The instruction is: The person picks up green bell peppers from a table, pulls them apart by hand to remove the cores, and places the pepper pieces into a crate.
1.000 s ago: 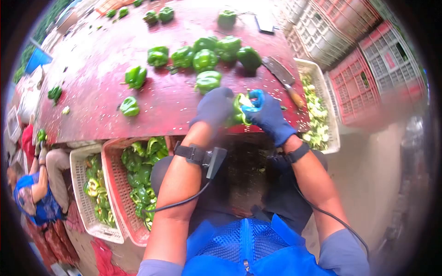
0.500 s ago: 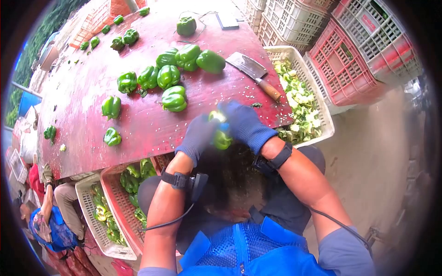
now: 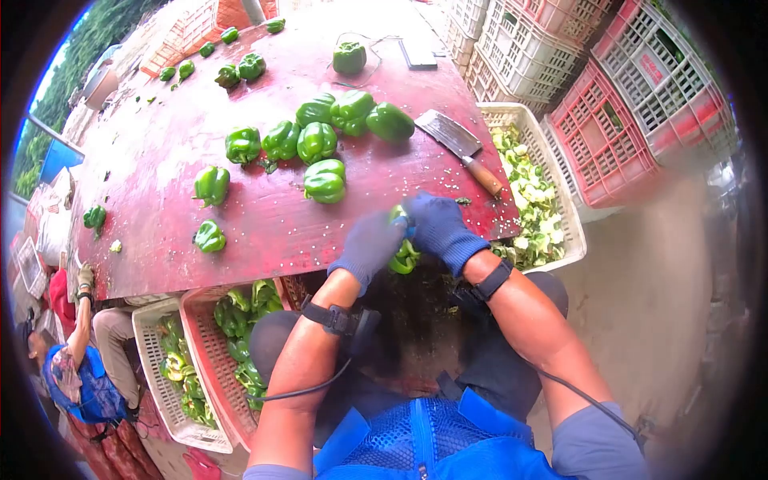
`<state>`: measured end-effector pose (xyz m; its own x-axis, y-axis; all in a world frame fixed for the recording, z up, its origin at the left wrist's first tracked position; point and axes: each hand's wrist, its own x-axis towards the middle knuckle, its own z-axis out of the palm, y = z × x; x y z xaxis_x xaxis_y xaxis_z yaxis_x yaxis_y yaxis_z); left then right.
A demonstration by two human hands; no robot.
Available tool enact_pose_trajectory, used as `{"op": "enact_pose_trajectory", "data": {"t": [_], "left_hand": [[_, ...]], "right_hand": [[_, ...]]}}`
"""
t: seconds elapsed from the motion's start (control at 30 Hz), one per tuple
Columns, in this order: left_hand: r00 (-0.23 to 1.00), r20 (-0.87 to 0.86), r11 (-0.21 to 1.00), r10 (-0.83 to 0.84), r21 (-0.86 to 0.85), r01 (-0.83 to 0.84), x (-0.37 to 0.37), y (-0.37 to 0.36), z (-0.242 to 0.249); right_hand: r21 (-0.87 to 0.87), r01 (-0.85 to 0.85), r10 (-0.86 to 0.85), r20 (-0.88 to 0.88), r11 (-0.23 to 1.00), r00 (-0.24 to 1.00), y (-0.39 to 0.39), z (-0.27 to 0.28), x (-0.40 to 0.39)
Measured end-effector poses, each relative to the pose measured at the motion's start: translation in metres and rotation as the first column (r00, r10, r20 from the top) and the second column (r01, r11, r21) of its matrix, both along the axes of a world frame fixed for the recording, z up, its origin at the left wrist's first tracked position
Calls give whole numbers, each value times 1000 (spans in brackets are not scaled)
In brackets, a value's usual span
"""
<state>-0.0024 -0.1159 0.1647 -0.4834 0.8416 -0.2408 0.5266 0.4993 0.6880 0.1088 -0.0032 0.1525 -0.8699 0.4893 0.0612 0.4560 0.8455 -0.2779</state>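
At the near edge of the red table (image 3: 264, 232), my left hand (image 3: 371, 244), in a dark blue glove, has its fingers closed around a green pepper piece (image 3: 405, 258). My right hand (image 3: 438, 227), also gloved, is pressed against the same piece from the other side. A small bright blue item shows between the hands; what it is cannot be made out. Just beyond lies a whole green pepper (image 3: 325, 182), with several more behind it. A cleaver (image 3: 450, 134) with a wooden handle rests to the right of them.
A white crate of pepper scraps (image 3: 573, 228) stands right of the table. Below its front edge are a red crate (image 3: 210, 352) and a white crate (image 3: 164, 384) holding peppers. Stacked crates (image 3: 596, 136) rise at upper right. Another person (image 3: 88, 384) sits at lower left.
The camera view has shifted, so the table and its contents appear further right and slightly lower. Both hands remain together on the pepper piece, which has turned a little.
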Motion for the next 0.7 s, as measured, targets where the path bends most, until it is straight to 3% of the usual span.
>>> {"op": "enact_pose_trajectory", "data": {"t": [0.17, 0.33, 0.4, 0.43, 0.5, 0.53, 0.6, 0.63, 0.67, 0.7], "left_hand": [[994, 112, 999, 16, 44, -21, -5, -4, -9], [1000, -5, 997, 22, 74, -21, -5, -6, -3], [999, -42, 996, -17, 84, 21, -3, -6, 1], [999, -39, 996, -21, 83, 24, -2, -6, 3], [998, -30, 994, -57, 90, 60, -1, -7, 7], [998, -30, 994, -62, 91, 64, -1, -8, 9], [990, 48, 979, -133, 160, 123, 0, -13, 14], [990, 48, 979, -136, 160, 127, 2, -16, 17], [982, 114, 975, -152, 179, 130, 4, -19, 24], [970, 178, 971, -168, 197, 132, 6, -23, 28]], "right_hand": [[-133, 60, -74, -97, 989, 993, -6, 6, 6], [-278, 17, -93, -263, 961, 960, 0, -4, 15], [-633, -29, -212, -302, 774, 929, 2, 1, 21], [-634, -24, -216, -299, 773, 929, 2, 1, 24], [-814, 55, -344, -181, 578, 921, 2, 0, 29], [-813, 59, -348, -181, 579, 920, 1, 1, 33], [-935, -105, -455, -261, 339, 851, -2, 2, 40], [-935, -104, -458, -261, 339, 850, 2, 1, 44], [-509, -237, -93, -540, 827, 836, 9, 3, 48], [136, -344, 361, -528, 929, 769, 14, 5, 54]]}}
